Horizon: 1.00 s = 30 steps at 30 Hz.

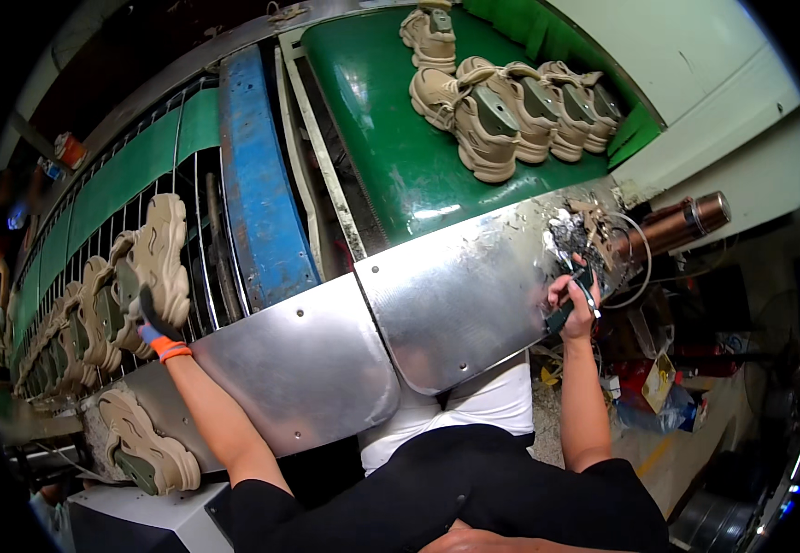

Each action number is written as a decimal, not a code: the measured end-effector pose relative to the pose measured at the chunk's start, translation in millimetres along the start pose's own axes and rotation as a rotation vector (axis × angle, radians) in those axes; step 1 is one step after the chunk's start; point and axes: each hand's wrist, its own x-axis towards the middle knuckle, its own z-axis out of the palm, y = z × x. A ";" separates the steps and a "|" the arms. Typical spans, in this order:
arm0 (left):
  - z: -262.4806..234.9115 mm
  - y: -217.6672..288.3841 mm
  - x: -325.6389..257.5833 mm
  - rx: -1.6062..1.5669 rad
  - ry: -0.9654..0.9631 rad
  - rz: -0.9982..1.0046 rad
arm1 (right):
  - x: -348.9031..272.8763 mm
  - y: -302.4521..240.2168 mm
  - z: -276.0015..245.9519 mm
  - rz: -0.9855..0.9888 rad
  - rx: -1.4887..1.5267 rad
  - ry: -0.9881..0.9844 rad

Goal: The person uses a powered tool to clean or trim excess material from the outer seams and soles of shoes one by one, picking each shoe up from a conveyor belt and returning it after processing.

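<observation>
My left hand, in a dark glove with an orange cuff, grips the lower end of a beige sneaker. That shoe stands tilted, its thick sole facing right, at the near end of a row of similar sneakers on the wire rack. At the right end of the metal tabletop, my bare right hand is closed around a dark hand tool. Its kind is not clear, as my fingers cover part of it. Beside this hand lies a heap of scraps, some dark and some tan.
Several beige sneakers stand on the green conveyor belt. Another sneaker lies at the lower left. A copper-coloured bottle lies past the scraps. A blue beam separates rack and belt. Steel plates span the front.
</observation>
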 end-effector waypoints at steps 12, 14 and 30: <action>23.6 38.4 -127.2 0.361 -0.433 -0.032 | -0.3 4.6 4.7 -0.039 -0.006 -0.041; 100.1 98.0 -203.1 0.545 -0.535 -0.005 | -5.3 4.3 -4.7 -0.019 0.001 -0.010; 294.8 100.6 -148.1 0.304 -0.674 0.002 | -2.2 7.0 -8.8 -0.082 0.085 -0.047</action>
